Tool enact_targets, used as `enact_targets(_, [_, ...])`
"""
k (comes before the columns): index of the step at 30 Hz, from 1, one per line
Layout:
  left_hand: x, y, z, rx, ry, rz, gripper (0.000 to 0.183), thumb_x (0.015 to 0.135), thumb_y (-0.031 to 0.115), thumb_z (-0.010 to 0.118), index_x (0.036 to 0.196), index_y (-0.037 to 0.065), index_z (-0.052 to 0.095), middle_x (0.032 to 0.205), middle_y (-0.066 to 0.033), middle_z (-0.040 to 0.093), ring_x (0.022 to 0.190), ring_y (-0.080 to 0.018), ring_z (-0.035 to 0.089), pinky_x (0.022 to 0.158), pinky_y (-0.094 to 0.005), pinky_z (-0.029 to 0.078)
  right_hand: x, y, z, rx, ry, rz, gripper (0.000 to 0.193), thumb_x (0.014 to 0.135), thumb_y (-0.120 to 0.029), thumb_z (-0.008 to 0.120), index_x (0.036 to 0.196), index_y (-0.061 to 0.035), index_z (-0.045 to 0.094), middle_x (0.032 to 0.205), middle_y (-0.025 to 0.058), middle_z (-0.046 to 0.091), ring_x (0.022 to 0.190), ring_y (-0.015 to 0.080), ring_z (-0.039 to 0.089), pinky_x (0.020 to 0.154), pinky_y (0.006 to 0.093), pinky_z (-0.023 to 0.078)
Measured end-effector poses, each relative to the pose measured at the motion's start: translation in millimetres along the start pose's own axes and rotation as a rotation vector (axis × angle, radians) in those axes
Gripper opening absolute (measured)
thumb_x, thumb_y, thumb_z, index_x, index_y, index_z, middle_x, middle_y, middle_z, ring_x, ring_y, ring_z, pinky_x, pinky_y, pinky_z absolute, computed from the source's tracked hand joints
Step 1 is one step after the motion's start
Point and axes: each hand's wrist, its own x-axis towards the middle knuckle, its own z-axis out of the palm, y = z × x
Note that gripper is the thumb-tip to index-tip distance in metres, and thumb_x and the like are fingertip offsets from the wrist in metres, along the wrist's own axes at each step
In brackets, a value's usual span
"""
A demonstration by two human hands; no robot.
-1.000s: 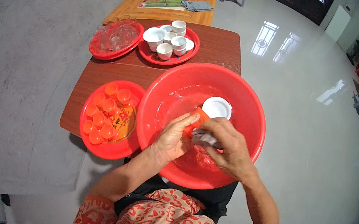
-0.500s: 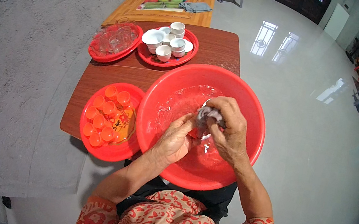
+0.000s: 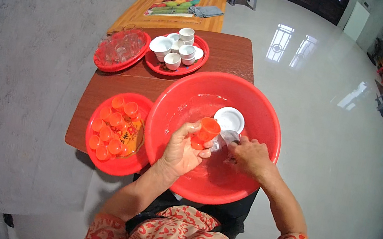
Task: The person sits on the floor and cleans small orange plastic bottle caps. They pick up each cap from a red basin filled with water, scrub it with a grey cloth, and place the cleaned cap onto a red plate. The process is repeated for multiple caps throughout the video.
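Observation:
My left hand (image 3: 183, 151) is closed around a small orange plastic cup (image 3: 209, 128), held above the water in a large red basin (image 3: 163, 165). More orange shows under that cup, between my fingers; I cannot tell whether it is a second cup. Low in the basin, my right hand (image 3: 252, 157) grips a wet grey cloth (image 3: 229, 137), partly hidden by my fingers and the water. A round white dish (image 3: 229, 119) lies in the basin beyond my hands.
Left of the basin, a red tray (image 3: 114, 166) carries several orange cups. Behind, another red tray (image 3: 201, 62) bears white cups, and a red tray (image 3: 106, 67) holds clear glasses. They stand on a brown table (image 3: 83, 110). A wooden table (image 3: 130, 14) adjoins it.
My right hand has moved away from the orange cup, down and right into the basin with the cloth. The orange cup and the white dish now show more fully.

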Motion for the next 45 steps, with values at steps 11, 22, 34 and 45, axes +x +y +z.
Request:
enact_targets(11, [-1, 0, 1, 0.070, 0.121, 0.030, 0.033, 0.090, 0.029, 0.053, 0.112, 0.006, 0.060, 0.102, -0.0084, 0.064, 0.083, -0.0186, 0.060, 0.060, -0.0279, 0.046, -19, 2, -17, 0.786, 0.176, -0.301, 0.049, 0.072, -0.001, 0.063, 0.118, -0.0014, 0.048, 0.105, 0.0196, 0.060, 0.099, 0.0357, 0.061, 0.085, 0.0451, 0.049])
enact_targets(22, [-1, -12, -2, 0.339, 0.230, 0.064, 0.028, 0.097, 0.025, 0.051, 0.118, 0.008, 0.057, 0.109, -0.0027, 0.062, 0.100, -0.0143, 0.061, 0.084, -0.0305, 0.054, -12, -34, -20, 0.758, 0.749, -0.542, 0.045, 0.069, 0.009, 0.062, 0.111, -0.0018, 0.052, 0.110, 0.0156, 0.051, 0.102, 0.0315, 0.055, 0.084, 0.0391, 0.047])
enact_targets(34, [-5, -10, 11, 0.436, 0.114, 0.135, 0.032, 0.088, 0.009, 0.065, 0.118, 0.004, 0.053, 0.106, -0.0033, 0.061, 0.090, -0.0076, 0.060, 0.065, -0.0175, 0.047, -12, -18, 3, 1.192, 0.686, -0.256, 0.026, 0.076, 0.006, 0.061, 0.100, -0.0013, 0.052, 0.092, 0.0055, 0.057, 0.078, 0.0114, 0.057, 0.067, 0.0246, 0.047])
enact_targets(45, [-8, -15, 19, 0.894, 0.201, 0.403, 0.036, 0.078, -0.002, 0.073, 0.107, 0.002, 0.052, 0.098, -0.0053, 0.061, 0.089, -0.0117, 0.062, 0.076, -0.0249, 0.053, -20, -15, -8, 1.182, 0.752, -0.252, 0.031, 0.073, 0.008, 0.065, 0.102, -0.0025, 0.058, 0.093, 0.0063, 0.061, 0.087, 0.0166, 0.062, 0.075, 0.0302, 0.051])
